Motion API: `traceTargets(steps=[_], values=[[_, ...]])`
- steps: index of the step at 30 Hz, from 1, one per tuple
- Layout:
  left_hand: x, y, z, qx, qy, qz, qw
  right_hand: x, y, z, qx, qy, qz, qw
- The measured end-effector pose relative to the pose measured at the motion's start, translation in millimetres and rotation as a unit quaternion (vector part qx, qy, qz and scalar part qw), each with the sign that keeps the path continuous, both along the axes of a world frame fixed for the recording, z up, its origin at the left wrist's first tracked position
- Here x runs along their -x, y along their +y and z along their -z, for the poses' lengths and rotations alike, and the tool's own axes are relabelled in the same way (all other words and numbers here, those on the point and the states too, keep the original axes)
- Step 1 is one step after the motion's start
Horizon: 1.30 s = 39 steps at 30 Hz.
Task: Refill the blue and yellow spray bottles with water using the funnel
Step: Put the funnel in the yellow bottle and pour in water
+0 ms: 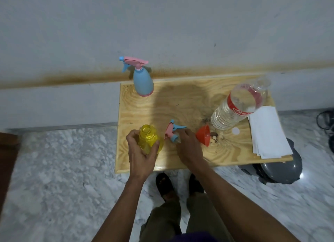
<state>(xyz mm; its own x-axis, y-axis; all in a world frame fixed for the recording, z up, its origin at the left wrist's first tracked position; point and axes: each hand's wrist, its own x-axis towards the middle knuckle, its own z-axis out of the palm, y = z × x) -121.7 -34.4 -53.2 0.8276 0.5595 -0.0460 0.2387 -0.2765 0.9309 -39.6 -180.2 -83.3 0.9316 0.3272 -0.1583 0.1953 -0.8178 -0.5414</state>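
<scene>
— So, where are the hands?

— The left hand point(142, 149) is curled round the yellow bottle point(149, 141), which stands upright at the near left of the wooden board point(180, 104) with its neck open. The right hand point(188, 146) reaches over the loose spray head point(173, 131) lying on the board just beside that bottle; its fingers touch the head, but I cannot tell whether they grip it.

— And the other things?

— The red funnel point(204, 135) lies on its side just right of that hand. The clear water bottle point(236, 106) stands behind it, uncapped, about half full, with a white cap point(235, 131) near its base. The blue bottle point(143, 82) stands at the far left corner, its sprayer on. White papers point(267, 133) lie at the right edge.
</scene>
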Motion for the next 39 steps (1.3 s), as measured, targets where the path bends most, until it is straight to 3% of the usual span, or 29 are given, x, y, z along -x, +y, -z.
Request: traceTargets(steps=[8,14,19,22,26,31,39], values=[[0,-7,13,-0.034,0.004,0.003,0.999,3,-39,-33,-0.08,-0.079,0.097,0.989],[7,-11,12,-0.033,0.038,-0.006,0.999,-6,-64,-31,-0.108,0.032,0.275,0.955],[7,-12,9,-0.023,0.059,-0.014,0.998,-8,-65,-22,-0.078,0.089,0.27,0.956],[9,-13,10,-0.015,0.064,-0.021,0.998,-6,-65,-23,-0.092,0.061,0.257,0.96],[8,-14,10,-0.004,0.068,-0.028,0.997,-4,-56,-51,-0.179,-0.067,0.172,0.966],[7,-14,11,-0.003,0.071,-0.035,0.997,2,-18,-108,-0.267,-0.215,-0.009,0.939],[5,-12,10,0.018,0.088,-0.047,0.995,6,3,-104,-0.167,-0.3,-0.17,0.924]])
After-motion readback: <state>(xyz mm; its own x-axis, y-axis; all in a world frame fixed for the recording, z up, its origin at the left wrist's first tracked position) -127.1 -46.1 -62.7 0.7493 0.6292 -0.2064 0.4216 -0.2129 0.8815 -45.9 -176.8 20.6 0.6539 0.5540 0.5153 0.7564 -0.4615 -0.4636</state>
